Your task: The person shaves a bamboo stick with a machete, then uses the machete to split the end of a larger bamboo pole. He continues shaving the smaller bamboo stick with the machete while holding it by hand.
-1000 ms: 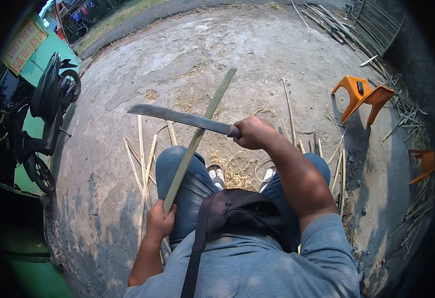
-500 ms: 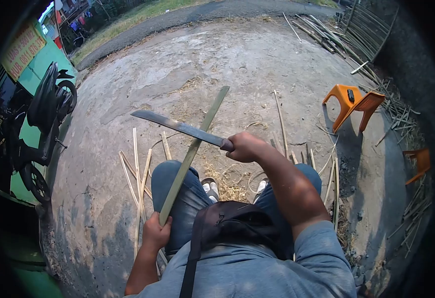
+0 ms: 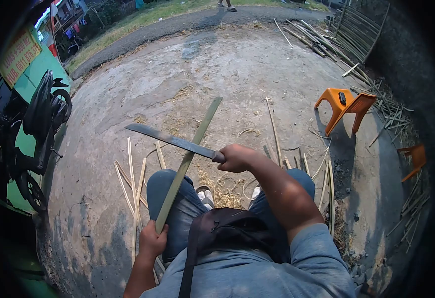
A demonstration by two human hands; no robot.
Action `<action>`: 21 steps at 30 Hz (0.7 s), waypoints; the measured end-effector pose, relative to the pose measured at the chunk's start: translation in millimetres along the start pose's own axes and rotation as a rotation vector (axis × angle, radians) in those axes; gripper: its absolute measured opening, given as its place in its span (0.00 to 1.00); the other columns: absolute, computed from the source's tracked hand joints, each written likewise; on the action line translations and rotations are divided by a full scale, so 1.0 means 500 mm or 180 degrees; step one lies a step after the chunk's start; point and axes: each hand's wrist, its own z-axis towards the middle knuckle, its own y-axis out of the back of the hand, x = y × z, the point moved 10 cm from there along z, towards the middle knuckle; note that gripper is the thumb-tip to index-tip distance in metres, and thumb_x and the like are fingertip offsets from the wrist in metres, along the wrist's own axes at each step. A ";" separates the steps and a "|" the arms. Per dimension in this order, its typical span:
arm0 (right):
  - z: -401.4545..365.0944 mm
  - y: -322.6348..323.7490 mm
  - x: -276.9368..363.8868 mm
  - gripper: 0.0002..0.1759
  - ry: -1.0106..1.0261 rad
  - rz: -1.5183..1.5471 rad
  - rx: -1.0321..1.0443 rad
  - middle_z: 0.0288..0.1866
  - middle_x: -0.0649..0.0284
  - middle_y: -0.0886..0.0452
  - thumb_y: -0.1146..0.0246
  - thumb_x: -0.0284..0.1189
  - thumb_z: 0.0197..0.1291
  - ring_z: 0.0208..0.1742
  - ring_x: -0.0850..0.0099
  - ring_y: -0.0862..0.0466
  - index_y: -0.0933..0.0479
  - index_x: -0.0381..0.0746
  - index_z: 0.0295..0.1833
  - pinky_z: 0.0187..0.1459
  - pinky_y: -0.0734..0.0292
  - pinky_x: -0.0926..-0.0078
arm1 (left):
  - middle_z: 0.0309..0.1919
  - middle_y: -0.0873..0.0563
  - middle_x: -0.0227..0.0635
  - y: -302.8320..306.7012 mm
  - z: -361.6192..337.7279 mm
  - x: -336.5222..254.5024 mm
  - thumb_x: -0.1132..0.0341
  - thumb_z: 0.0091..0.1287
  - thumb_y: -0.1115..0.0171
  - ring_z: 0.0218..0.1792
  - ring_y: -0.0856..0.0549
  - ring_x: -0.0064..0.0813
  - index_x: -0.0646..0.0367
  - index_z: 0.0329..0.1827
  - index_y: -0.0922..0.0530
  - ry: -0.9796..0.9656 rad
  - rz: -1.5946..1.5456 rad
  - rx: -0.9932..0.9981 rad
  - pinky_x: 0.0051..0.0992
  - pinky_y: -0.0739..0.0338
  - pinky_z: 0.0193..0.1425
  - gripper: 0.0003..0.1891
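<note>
My left hand (image 3: 153, 239) is wrapped round the lower end of a long green bamboo strip (image 3: 180, 174), which slants up and away over my left thigh. In my right hand (image 3: 237, 158) is the handle of a machete (image 3: 173, 141), its long dark blade pointing left. The blade crosses over the strip a little above its middle, overlapping it in this view. Both my knees are bent, and a black bag (image 3: 235, 231) lies across my lap.
Thin bamboo strips (image 3: 137, 186) lie on the ground by both legs, with shavings (image 3: 222, 184) between my feet. An orange chair (image 3: 344, 107) holds a small black object. A motorbike (image 3: 41, 134) stands left; bamboo poles (image 3: 309, 37) lie far right. A person's feet (image 3: 227, 7) show on the road.
The view has tilted up and shifted slightly, and a person's feet have appeared on the road. Both hands keep their holds; the blade still crosses the strip at nearly the same spot.
</note>
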 end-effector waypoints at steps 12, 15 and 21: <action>0.039 0.015 -0.064 0.22 -0.0130 0.0358 -0.0293 0.45 0.48 0.09 0.27 0.41 0.57 0.50 0.53 0.10 0.13 0.39 0.52 0.54 0.16 0.58 | 0.28 0.16 0.59 0.006 -0.001 -0.010 0.55 0.71 0.29 0.37 0.14 0.67 0.64 0.35 0.25 0.0134 0.0286 0.0004 0.55 0.21 0.39 0.20; 0.014 -0.010 -0.016 0.19 -0.0003 -0.0002 -0.0074 0.46 0.50 0.09 0.29 0.40 0.59 0.51 0.54 0.10 0.12 0.42 0.52 0.56 0.16 0.57 | 0.29 0.16 0.59 0.004 0.002 -0.012 0.55 0.71 0.29 0.36 0.14 0.67 0.64 0.35 0.25 0.0045 0.0296 -0.0017 0.55 0.21 0.39 0.20; -0.022 -0.037 0.080 0.21 0.0260 -0.0293 0.0534 0.49 0.54 0.09 0.27 0.41 0.58 0.54 0.55 0.10 0.12 0.47 0.56 0.56 0.17 0.56 | 0.29 0.15 0.57 -0.007 0.000 -0.001 0.55 0.71 0.29 0.36 0.14 0.65 0.64 0.38 0.23 -0.0040 0.0113 -0.0152 0.52 0.21 0.38 0.19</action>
